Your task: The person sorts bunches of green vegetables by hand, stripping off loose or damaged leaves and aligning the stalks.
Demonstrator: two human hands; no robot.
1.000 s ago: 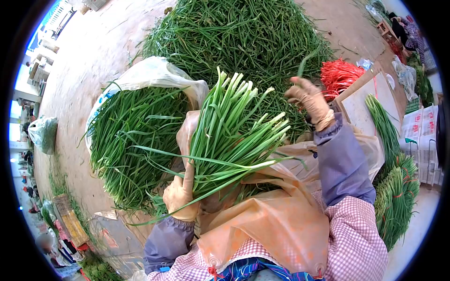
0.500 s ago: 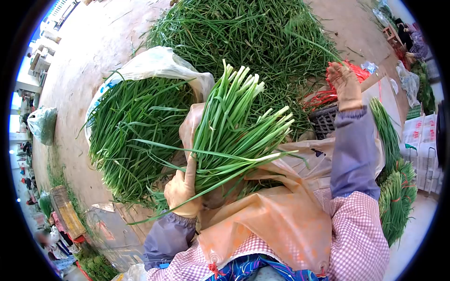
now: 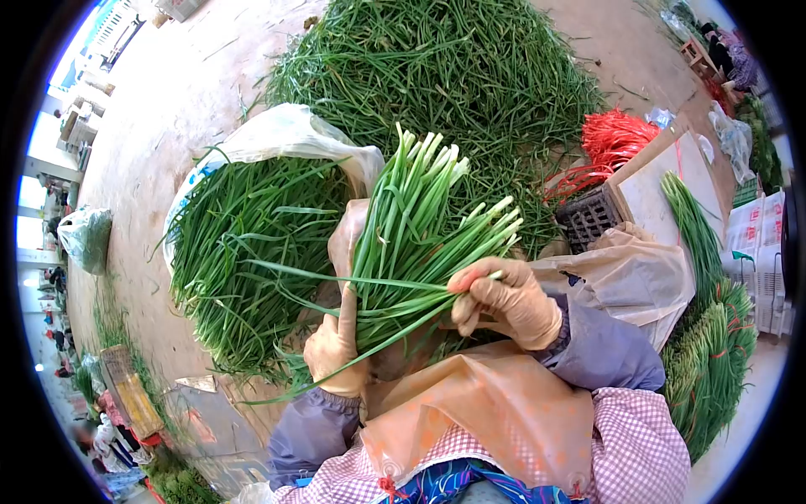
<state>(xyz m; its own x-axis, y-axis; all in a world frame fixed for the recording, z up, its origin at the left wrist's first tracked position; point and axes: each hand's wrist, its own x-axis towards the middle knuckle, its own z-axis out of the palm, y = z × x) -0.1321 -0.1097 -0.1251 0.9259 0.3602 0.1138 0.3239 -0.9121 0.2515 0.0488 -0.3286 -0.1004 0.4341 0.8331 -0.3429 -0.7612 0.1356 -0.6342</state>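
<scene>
Green leafy chives form one big loose pile at 12 o'clock. One whitish plastic bag, at 10 o'clock, gapes open, packed with more long leaves. One cloudy orange plastic apron spreads over the lap at 6 o'clock. At 3 to 4 o'clock lie at least two bundles, red ties showing on some; their exact number is hard to tell where they overlap.

One bunch of chives lies at the centre, above the apron, slender and bright green, fanned into two tufts with whitish ends toward 1 and 2 o'clock. One heap of red strips sits at 2 o'clock, just beside one dark lattice crate.

Both hands wear tan gloves. The right grip, at 4 o'clock from the bunch's middle, has thumb and fingers pinching the pale end of one stem. The left grip, at 7 o'clock, has its index finger straight against the bunch and its other fingers curled; whether they clasp anything cannot be told.
</scene>
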